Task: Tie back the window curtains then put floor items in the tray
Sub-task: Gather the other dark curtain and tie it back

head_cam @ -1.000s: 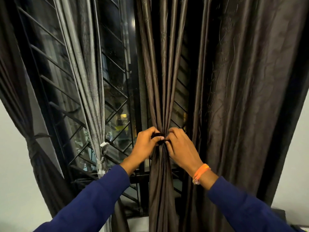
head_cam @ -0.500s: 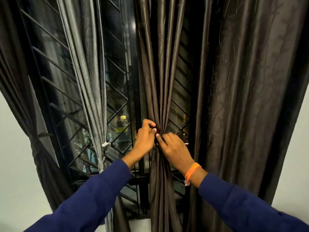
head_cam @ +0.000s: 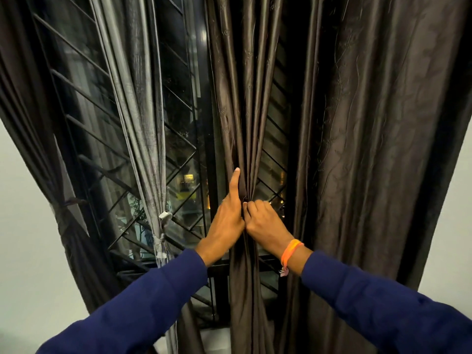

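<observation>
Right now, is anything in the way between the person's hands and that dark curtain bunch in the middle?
Nothing visible. Both hands are already on the gathered middle curtain: the left hand lies against it with the index finger pointing up along the folds, and the right hand pinches the fabric at the waist of the bunch.
</observation>
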